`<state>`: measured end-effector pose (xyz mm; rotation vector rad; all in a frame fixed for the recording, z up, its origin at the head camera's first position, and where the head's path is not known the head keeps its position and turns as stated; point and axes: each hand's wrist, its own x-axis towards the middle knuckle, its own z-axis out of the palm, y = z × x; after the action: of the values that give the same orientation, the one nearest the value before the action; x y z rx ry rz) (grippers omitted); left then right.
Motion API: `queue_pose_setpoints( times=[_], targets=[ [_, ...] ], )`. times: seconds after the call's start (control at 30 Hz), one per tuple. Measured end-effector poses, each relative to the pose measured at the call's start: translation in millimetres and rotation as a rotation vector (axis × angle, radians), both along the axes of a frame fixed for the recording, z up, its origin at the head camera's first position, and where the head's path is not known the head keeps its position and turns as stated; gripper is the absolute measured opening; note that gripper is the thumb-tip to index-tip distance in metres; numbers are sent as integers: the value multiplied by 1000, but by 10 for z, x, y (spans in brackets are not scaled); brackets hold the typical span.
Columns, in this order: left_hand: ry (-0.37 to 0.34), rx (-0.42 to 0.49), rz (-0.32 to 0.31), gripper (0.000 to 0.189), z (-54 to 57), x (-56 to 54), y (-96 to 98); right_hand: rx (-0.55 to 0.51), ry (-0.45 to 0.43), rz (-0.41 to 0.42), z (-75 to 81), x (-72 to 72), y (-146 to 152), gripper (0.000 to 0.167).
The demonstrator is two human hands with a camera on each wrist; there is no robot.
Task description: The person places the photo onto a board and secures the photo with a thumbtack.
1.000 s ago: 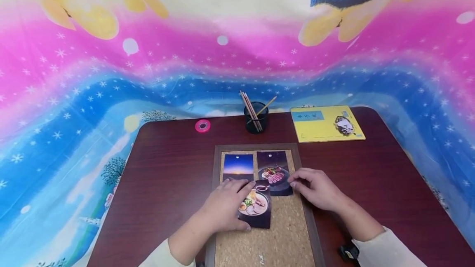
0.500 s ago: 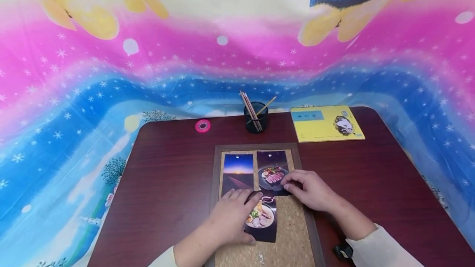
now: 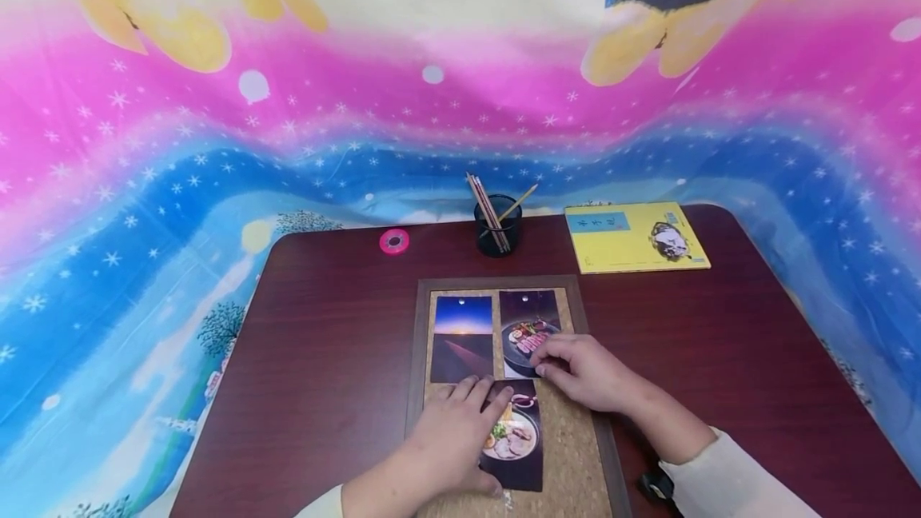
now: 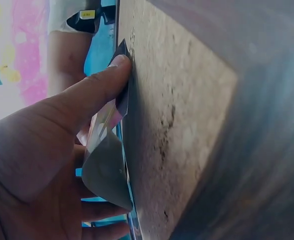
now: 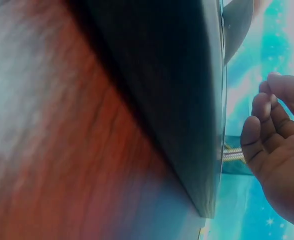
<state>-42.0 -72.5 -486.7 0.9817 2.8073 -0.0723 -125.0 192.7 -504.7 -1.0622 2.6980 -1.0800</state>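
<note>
My left hand [image 3: 449,442] holds a photo of a noodle bowl [image 3: 512,442] over the cork board [image 3: 576,454], below two other photos. In the left wrist view, the thumb lies on one end of this photo [image 4: 106,172] while its sheet bows up towards the palm. My right hand [image 3: 586,372] is just above the steak photo's [image 3: 528,342] lower right part. Its thumb and forefinger tips come together in the right wrist view; anything small between them is hidden. To the left is a sunset photo [image 3: 463,342]. Both upper photos carry a small silvery tack at the top.
Behind the board stand a black mesh cup [image 3: 496,240] with several pencils and a pink round reel [image 3: 394,242]. A yellow book [image 3: 636,238] lies at the back right. Small pale bits [image 3: 508,500] are on the board's near part. A printed curtain surrounds the table [image 3: 324,358].
My left hand has drawn the noodle photo nearer and slightly right, uncovering the sunset photo. The right hand has shifted left, from the board's edge to over the steak photo.
</note>
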Motion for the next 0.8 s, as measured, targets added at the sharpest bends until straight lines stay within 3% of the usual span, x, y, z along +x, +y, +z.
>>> queue_pose_setpoints(
  times=[0.3,0.6,0.8],
  targets=[
    [-3,-55,-4,139,12,50,37,93,-105,101,54,-4,-204,10],
    [-17,-61,-13,138,12,45,12,167,-79,179,100,-40,-330,11],
    [-43,-55,-16,131,13,37,-3,197,-119,212,106,-68,-437,11]
  ],
)
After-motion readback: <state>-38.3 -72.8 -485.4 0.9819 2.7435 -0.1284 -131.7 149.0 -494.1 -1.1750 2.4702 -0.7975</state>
